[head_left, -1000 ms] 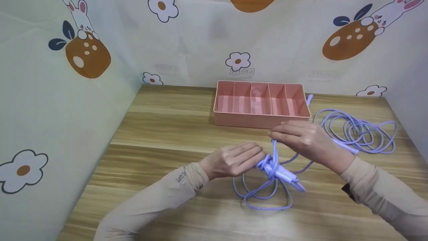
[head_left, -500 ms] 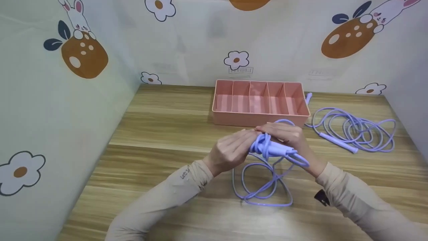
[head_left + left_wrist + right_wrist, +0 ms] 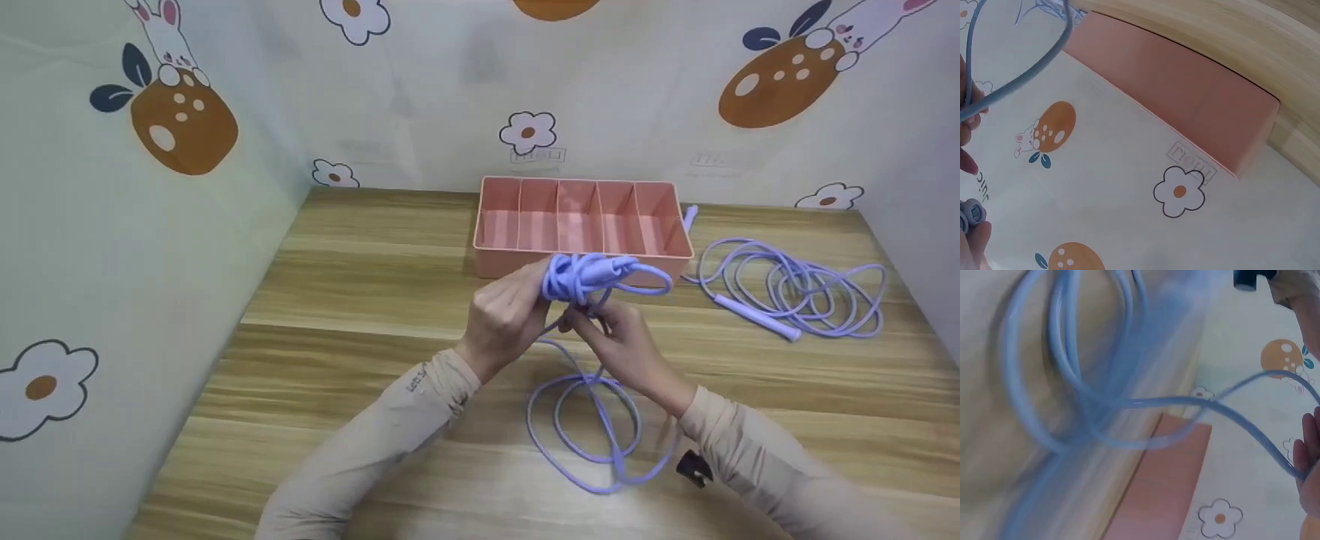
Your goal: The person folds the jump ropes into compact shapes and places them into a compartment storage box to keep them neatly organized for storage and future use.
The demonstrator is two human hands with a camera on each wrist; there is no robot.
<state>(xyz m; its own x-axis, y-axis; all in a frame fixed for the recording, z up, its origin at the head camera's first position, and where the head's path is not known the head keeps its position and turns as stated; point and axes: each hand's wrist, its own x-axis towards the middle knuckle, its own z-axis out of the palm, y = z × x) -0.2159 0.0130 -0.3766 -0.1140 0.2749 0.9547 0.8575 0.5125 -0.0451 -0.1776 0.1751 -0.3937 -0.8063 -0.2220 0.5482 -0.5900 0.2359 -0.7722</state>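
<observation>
My left hand (image 3: 504,319) grips the handles (image 3: 600,271) of a lavender jump rope, with cord wound round them in several turns. The handle ends (image 3: 974,212) show at the lower left of the left wrist view. Just below the bundle, my right hand (image 3: 622,341) pinches the cord between thumb and fingers. The rest of the loose cord (image 3: 618,459) hangs in loops toward the table's near side. In the right wrist view the cord (image 3: 1151,403) runs from those loops into the hand; motion blurs part of it.
Behind the hands stands a pink box (image 3: 499,262) with several compartments. A second lavender jump rope lies coiled at the right, its handle (image 3: 757,317) near the box; another handle end (image 3: 691,217) shows behind the box's right side. A patterned cloth (image 3: 420,97) surrounds the wooden table (image 3: 337,300).
The left hand has lifted the wound handles up and slightly left, near the box front. My right hand has passed round the bundle to beneath it, drawing cord along; the hanging loops have shifted.
</observation>
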